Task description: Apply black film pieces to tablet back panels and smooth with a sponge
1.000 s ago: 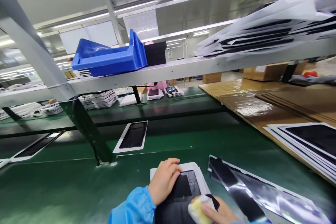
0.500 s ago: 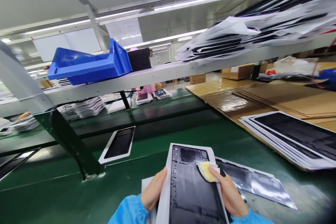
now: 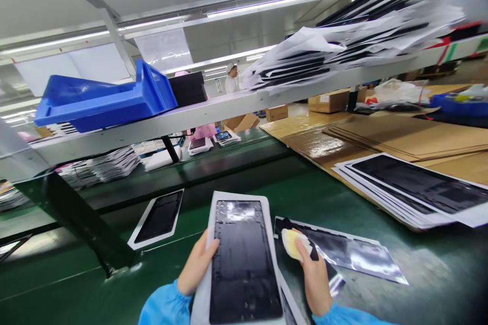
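Note:
A black, tablet-shaped film sheet point(image 3: 244, 259) on white backing paper is tilted up in front of me. My left hand point(image 3: 198, 264) grips its left edge, thumb on top of the black surface. My right hand point(image 3: 314, 279) pinches a folded yellow-and-white pad point(image 3: 293, 245) to the right of the sheet, apart from it. Beneath that hand lie dark pieces, one shiny, partly covered by my fingers. A long glossy film strip point(image 3: 354, 254) rests on the green bench just beyond. Another sheet pokes out from under the held one.
A single black sheet point(image 3: 160, 217) lies at left near a green post point(image 3: 82, 221). On the right, stacked black sheets point(image 3: 419, 183) rest on cardboard point(image 3: 400, 134). Overhead, a shelf carries a blue bin point(image 3: 107, 96) and a thick paper stack point(image 3: 324, 56). A person point(image 3: 231, 80) stands far behind.
My right hand has lifted the pad off the black sheet and moved to its right side. The left hand still holds the sheet. The view has shifted to the right.

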A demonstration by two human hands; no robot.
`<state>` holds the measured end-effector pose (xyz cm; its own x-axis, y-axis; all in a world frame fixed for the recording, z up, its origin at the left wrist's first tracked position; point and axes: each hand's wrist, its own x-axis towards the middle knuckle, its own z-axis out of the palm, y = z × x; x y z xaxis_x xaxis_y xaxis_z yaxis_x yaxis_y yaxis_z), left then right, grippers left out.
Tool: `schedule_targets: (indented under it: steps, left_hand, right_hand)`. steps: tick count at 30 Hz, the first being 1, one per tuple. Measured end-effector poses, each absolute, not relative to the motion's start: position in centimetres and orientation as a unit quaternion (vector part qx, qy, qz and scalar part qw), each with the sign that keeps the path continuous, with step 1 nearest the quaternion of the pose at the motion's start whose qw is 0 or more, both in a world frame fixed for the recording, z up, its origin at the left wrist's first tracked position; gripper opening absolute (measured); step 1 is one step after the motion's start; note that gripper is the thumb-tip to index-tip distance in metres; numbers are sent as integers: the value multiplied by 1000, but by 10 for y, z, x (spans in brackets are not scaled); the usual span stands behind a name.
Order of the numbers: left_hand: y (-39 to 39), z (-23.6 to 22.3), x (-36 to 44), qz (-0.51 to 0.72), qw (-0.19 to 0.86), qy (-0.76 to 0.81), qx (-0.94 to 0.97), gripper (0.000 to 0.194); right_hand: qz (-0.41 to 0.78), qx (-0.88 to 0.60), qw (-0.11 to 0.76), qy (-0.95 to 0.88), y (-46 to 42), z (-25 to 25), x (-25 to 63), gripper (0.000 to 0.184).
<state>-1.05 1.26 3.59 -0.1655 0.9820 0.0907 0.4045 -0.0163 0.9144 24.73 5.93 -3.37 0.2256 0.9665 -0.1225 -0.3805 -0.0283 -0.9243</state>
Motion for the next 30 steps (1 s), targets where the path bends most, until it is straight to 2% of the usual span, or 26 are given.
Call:
schedule_targets:
  steps: [2, 6, 13, 18, 21, 26, 28, 30]
  left_hand:
    - [14, 40, -27, 480, 306, 641, 515, 58]
    - [19, 37, -47, 527, 323, 650, 443, 52]
    - [59, 58, -23, 484, 305, 638, 516, 57]
    - [112, 100, 6, 467, 267, 594, 598, 62]
    - [149, 119, 30, 460, 245, 550, 652, 61]
    - [205, 137, 87, 400, 168, 502, 748, 44]
    - [223, 145, 113, 388, 167, 487, 765, 38]
    - [242, 153, 137, 426, 205, 460, 751, 33]
  right_hand:
    - [505, -475, 616, -374, 56, -43, 241, 52]
    - [510, -422, 547, -513, 45, -52, 222, 46]
    - [491, -413, 504, -578, 41, -50, 212, 28]
    - [468, -423, 511, -584, 44, -49, 213, 33]
    - [442, -425, 517, -598, 45, -56, 208, 27]
    - [377, -416, 577, -593, 50, -78, 194, 18]
    - [348, -397, 587, -614, 52, -83, 190, 18]
    - [322, -379, 581, -644, 53, -82, 192, 14]
